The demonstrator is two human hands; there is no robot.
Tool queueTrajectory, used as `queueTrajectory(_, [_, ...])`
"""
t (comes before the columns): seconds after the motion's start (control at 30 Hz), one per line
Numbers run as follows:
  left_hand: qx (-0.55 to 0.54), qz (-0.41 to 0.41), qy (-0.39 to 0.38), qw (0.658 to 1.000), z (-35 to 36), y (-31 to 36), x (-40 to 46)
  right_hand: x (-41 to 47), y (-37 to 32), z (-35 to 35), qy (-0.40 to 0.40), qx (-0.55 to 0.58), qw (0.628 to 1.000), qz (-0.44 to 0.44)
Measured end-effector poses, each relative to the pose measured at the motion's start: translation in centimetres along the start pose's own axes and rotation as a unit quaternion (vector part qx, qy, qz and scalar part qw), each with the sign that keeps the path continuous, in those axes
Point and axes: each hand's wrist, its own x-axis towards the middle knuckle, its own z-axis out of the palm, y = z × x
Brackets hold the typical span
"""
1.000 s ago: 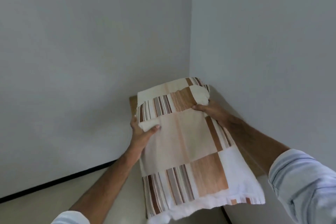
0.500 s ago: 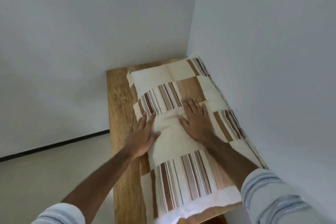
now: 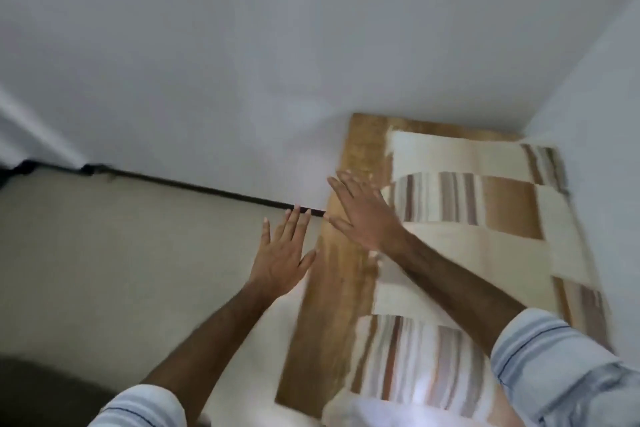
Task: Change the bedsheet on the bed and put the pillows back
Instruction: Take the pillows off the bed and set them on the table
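Note:
A pillow (image 3: 485,246) in a cream cover with brown and striped patches lies flat on a wooden table (image 3: 346,288) in the room's corner, against the right wall. My right hand (image 3: 363,215) hovers over the table's left part, just left of the pillow, fingers spread and empty. Left of the table's edge, my left hand (image 3: 282,253) is over the floor, also spread and empty. Neither hand touches the pillow. The picture is blurred by motion.
White walls (image 3: 242,62) meet in the corner behind the table. Beige floor (image 3: 121,270) with a black skirting line (image 3: 194,185) stretches to the left. A dark shape (image 3: 41,388) lies at the bottom left.
The pillow was carried, then laid on the wooden table and pressed flat. Both hands have now lifted off it and moved left, and the view has swung left.

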Motion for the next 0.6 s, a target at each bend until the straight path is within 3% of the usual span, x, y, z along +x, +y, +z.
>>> queueTrajectory(0.1, [0.009, -0.117, 0.028, 0.993, -1.5, -8.2, -7.6, 4.0, -8.8, 2.2, -0.032, 0.021, 0.996, -0.081])
queueTrajectory(0.23, [0.010, -0.291, 0.059, 0.955, -2.1, -17.4, -22.2, 6.0, -23.4, 6.4, -0.077, 0.024, 0.972, -0.221])
queueTrajectory(0.37, [0.024, -0.430, 0.086, 0.899, -1.3, -23.1, -40.6, 2.8, -41.3, 10.9, -0.113, 0.000, 0.924, -0.366])
queueTrajectory(0.6, [0.032, -0.627, 0.108, 0.771, -1.2, -25.0, -71.3, -8.2, -70.0, 17.8, -0.147, 0.000, 0.809, -0.569])
